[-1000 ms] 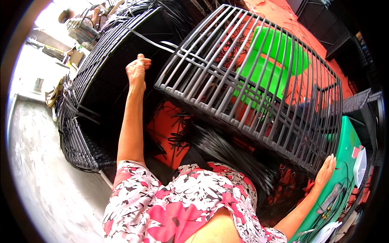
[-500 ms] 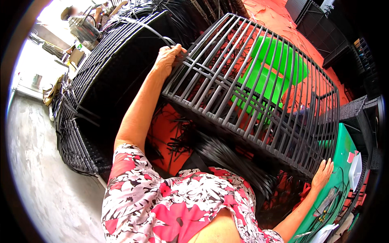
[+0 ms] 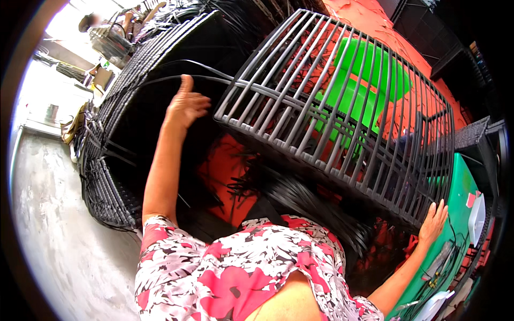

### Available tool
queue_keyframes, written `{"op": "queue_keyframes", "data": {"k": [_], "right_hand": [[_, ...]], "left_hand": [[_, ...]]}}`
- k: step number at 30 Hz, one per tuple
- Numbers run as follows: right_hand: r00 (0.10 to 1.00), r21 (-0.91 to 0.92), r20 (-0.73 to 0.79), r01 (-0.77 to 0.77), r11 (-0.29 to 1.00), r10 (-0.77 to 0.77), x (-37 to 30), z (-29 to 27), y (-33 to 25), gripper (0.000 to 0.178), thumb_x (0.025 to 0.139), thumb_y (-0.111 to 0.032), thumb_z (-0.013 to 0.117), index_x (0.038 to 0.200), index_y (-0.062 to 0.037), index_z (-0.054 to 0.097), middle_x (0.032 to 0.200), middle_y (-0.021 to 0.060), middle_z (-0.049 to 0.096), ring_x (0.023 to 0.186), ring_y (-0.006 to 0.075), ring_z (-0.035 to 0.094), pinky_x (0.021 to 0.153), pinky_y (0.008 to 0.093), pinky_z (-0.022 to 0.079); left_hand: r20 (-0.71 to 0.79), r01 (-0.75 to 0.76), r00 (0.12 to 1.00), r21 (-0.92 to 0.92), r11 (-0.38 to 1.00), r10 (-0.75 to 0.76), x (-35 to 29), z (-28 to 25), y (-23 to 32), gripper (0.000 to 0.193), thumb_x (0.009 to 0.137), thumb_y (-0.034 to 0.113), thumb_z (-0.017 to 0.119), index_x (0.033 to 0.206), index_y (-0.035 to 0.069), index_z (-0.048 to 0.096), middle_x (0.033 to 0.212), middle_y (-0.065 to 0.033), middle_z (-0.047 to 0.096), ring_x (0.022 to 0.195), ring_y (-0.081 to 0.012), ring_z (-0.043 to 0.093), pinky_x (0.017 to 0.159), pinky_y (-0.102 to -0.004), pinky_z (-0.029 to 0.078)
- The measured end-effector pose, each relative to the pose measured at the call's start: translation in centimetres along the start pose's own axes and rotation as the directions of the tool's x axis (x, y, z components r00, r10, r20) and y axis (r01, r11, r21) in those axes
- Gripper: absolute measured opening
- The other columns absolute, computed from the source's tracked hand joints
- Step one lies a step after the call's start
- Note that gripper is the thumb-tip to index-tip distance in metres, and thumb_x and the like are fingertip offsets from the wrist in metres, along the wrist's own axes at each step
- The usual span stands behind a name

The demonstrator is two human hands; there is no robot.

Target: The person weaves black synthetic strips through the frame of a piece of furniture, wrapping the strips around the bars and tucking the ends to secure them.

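Note:
A dark grey slatted frame (image 3: 316, 164), partly woven with flat strips across its slats, stands tilted in front of me. Loose woven strips (image 3: 208, 68) run out from its left edge toward a black woven piece. My left hand (image 3: 187, 106) is off the frame, to the left of its edge, with thumb up and fingers apart, holding nothing. At the frame's lower right corner, my right hand (image 3: 432, 227) rests with its fingers stretched out along the edge. A bundle of black strips (image 3: 300, 200) lies between my body and the frame.
The black woven piece (image 3: 110, 195) stands close on my left, beside a grey concrete surface (image 3: 53, 224). A green table (image 3: 461, 179) with a white plastic piece (image 3: 476, 219) is at the right. Green plastic (image 3: 402, 88) shows behind the slats on the red floor. Another person is at the far left.
My left hand has let go of the frame's left edge and strip and moved left and down, opening. The frame has shifted slightly. My right hand stays at its corner.

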State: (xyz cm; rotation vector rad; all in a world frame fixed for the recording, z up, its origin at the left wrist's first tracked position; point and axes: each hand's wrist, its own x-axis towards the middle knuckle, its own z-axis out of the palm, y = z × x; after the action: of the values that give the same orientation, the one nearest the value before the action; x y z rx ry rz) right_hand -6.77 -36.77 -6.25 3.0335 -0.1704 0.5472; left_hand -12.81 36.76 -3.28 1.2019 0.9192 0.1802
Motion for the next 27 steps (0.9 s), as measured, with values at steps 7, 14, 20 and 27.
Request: {"op": "queue_keyframes", "data": {"k": [7,14,20,27], "right_hand": [[1.0,-0.033,-0.017,0.014,0.999,-0.015,0.0,-1.1,0.3,0.047,0.092,-0.037,0.044,0.128,-0.0068,0.046,0.13,0.0247,0.042,0.122,0.0388,0.037,0.102,0.0437,0.03],[0.979,-0.036,-0.202,0.022,0.999,-0.029,1.2,-2.7,-6.9,0.048,0.085,-0.044,0.051,0.118,-0.0095,0.053,0.122,0.0152,0.051,0.118,0.0328,0.043,0.092,0.0505,0.036],[0.989,0.048,-0.08,-0.119,0.992,0.123,-0.5,-2.5,-5.9,0.057,0.088,-0.05,0.043,0.128,-0.0083,0.047,0.135,0.0178,0.04,0.128,0.034,0.032,0.1,0.0574,0.026],[0.992,0.059,-0.009,-0.126,0.99,0.127,-0.5,-3.0,-6.3,0.06,0.09,-0.054,0.035,0.13,-0.0107,0.045,0.139,0.0154,0.036,0.131,0.0303,0.029,0.103,0.0553,0.022]], "left_hand": [[0.369,-0.259,0.906,0.088,0.962,0.21,0.8,9.8,0.9,0.051,0.084,0.039,0.062,0.121,0.004,0.054,0.114,-0.0085,0.058,0.109,-0.0177,0.052,0.097,-0.0321,0.035],[0.133,-0.533,0.835,-0.038,0.845,0.533,9.6,-6.8,6.5,0.047,0.097,0.025,0.034,0.135,0.002,0.02,0.136,-0.0254,0.034,0.122,-0.0364,0.042,0.101,-0.0421,0.039],[0.291,0.012,0.953,-0.312,0.95,0.084,11.4,-3.9,-0.6,0.062,0.084,0.049,0.055,0.115,-0.004,0.048,0.115,-0.0155,0.056,0.098,-0.0273,0.058,0.086,-0.0395,0.05],[0.405,-0.115,0.902,-0.101,0.988,0.146,5.9,2.2,0.8,0.034,0.087,0.035,0.059,0.097,0.003,0.059,0.093,-0.006,0.062,0.085,-0.017,0.058,0.081,-0.0286,0.045]]}}
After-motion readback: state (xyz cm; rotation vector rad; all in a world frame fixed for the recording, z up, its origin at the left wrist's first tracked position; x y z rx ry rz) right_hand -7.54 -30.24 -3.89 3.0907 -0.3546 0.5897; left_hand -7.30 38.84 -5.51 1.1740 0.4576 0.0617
